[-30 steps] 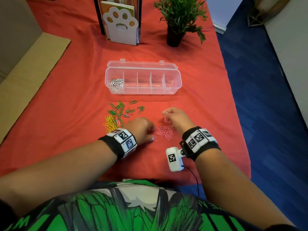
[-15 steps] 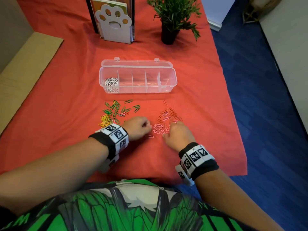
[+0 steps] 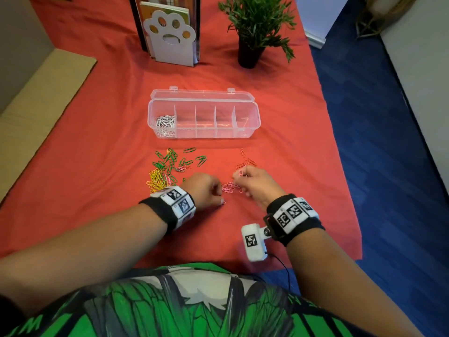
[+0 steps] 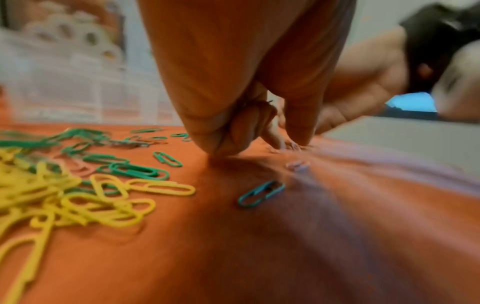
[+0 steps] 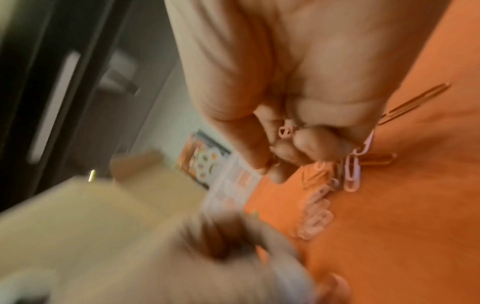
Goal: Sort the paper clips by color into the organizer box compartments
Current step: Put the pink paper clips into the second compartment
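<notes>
A clear organizer box (image 3: pixel 252 117) lies open on the red cloth, with silver clips (image 3: pixel 165 122) in its leftmost compartment. In front of it lie green clips (image 3: pixel 175 161), yellow clips (image 3: pixel 156 178), red clips (image 3: pixel 246 163) and pink clips (image 3: pixel 229 187). My left hand (image 3: pixel 220 194) is curled at the left edge of the pink pile, thumb and forefinger tips (image 4: pixel 298 137) pinching at pink clips on the cloth. My right hand (image 3: pixel 239 175) is curled just above the pile's right side and holds pink clips (image 5: pixel 285 131) in its fingers, one dangling (image 5: pixel 363 148).
A potted plant (image 3: pixel 252 32) and a paw-print book holder (image 3: pixel 170 37) stand at the back of the table. Flat cardboard (image 3: pixel 36 105) lies at the left. The table's right edge drops to blue floor (image 3: pixel 388 142). A single green clip (image 4: pixel 259 194) lies near my left wrist.
My right hand drew back onto the pink pile, then lifted forward again with pink clips in its fingers. My left hand has stayed at the pile's left edge.
</notes>
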Demonstrator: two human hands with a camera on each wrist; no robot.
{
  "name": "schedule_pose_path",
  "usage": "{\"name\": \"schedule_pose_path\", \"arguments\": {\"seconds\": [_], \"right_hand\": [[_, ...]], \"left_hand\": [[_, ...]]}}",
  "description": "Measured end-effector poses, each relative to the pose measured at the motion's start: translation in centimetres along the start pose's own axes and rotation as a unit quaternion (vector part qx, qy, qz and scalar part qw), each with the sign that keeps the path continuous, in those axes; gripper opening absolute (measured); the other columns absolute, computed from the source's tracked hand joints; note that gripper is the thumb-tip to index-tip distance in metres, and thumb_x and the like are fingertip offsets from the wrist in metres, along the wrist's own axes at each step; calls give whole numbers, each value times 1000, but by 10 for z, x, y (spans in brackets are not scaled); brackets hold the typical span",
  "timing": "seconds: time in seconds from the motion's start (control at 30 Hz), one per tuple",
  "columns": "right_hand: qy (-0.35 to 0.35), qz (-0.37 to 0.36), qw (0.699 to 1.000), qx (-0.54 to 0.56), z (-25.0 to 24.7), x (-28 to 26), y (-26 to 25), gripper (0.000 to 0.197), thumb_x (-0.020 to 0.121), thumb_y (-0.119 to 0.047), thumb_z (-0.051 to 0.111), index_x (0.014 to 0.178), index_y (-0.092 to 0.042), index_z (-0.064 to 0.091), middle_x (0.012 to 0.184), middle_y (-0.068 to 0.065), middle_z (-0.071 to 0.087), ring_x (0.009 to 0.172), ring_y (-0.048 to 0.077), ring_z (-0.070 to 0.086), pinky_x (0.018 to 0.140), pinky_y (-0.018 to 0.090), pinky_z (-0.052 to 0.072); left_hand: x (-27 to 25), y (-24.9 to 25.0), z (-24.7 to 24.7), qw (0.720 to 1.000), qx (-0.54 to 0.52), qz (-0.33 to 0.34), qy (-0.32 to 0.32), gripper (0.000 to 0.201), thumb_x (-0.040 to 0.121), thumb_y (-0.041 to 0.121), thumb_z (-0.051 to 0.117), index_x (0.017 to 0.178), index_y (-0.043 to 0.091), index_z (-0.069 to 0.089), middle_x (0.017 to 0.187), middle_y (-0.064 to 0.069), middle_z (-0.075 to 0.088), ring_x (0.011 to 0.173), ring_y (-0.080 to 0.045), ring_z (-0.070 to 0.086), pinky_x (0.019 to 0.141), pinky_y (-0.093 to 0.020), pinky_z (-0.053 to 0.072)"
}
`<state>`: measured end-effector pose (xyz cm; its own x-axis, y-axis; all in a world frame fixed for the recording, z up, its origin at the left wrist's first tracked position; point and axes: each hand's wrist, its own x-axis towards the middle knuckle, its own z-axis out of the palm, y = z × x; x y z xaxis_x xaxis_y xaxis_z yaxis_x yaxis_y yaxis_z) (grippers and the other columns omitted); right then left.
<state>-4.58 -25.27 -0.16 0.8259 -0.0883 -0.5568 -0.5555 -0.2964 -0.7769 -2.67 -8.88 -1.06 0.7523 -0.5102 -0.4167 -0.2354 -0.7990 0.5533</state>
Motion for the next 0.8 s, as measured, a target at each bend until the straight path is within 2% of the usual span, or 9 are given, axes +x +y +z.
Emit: {"name": "schedule_pose_path", "arguments": {"seconds": [0.07,0.13,0.2,0.33,0.47,0.6,0.7,0.77,0.8], "right_hand": [[-42,42,983,172,-6,-4,-8,14,88,-10,51,77,-17,55,67,-1,53,51,8,38,44,20,27],[-81,76,952,285,-13,-7,-14,23,93,-24,44,77,-14,57,65,-1,54,53,9,41,45,19,30],[-90,100,927,350,-16,-5,-17,34,96,-31,39,75,-11,56,64,2,54,53,11,47,46,20,36],[-76,89,906,406,-16,-5,-24,24,98,-15,37,85,-6,55,74,7,54,55,14,59,48,20,49],[-90,97,892,432,-18,-2,-31,31,98,-21,38,90,0,59,81,13,64,70,23,69,62,27,57],[-78,82,913,391,-16,3,-39,30,98,-21,39,92,-2,60,87,13,63,78,22,66,67,26,57],[-66,67,933,346,-14,7,-45,26,98,-17,38,92,-3,60,90,12,62,79,20,62,68,25,55],[-70,59,934,346,-14,9,-50,25,98,-14,37,94,-1,59,91,14,64,80,22,63,71,27,55],[-73,53,932,351,-15,10,-53,26,98,-12,37,96,0,59,91,15,65,79,22,65,72,27,56]], "left_hand": [[-1,-1,6,996,77,45,0,17,81,28,63,93,15,65,96,-6,68,92,-23,61,72,-25,40],[0,0,10,991,112,76,-5,15,85,26,57,91,14,64,101,-9,66,97,-27,60,75,-28,42],[1,0,12,985,146,89,-18,18,88,26,52,94,12,62,107,-10,63,100,-28,59,80,-30,43],[-2,2,10,964,236,114,-42,27,92,29,45,105,7,54,113,-14,58,101,-32,59,82,-37,46],[-5,5,8,952,277,116,-53,29,92,28,46,109,5,52,116,-14,57,104,-33,59,84,-39,48],[-7,12,7,940,316,114,-60,28,91,20,43,111,3,54,118,-15,58,105,-33,59,82,-37,47],[-5,10,0,972,216,71,-58,28,89,23,45,104,4,58,113,-16,61,104,-32,58,84,-35,45],[-2,6,-12,998,30,-13,-51,23,85,25,49,91,7,62,95,-15,65,90,-28,60,75,-32,45],[-2,4,-19,990,-120,-61,-52,21,81,27,49,81,8,60,80,-14,62,73,-26,58,64,-31,43]]}}
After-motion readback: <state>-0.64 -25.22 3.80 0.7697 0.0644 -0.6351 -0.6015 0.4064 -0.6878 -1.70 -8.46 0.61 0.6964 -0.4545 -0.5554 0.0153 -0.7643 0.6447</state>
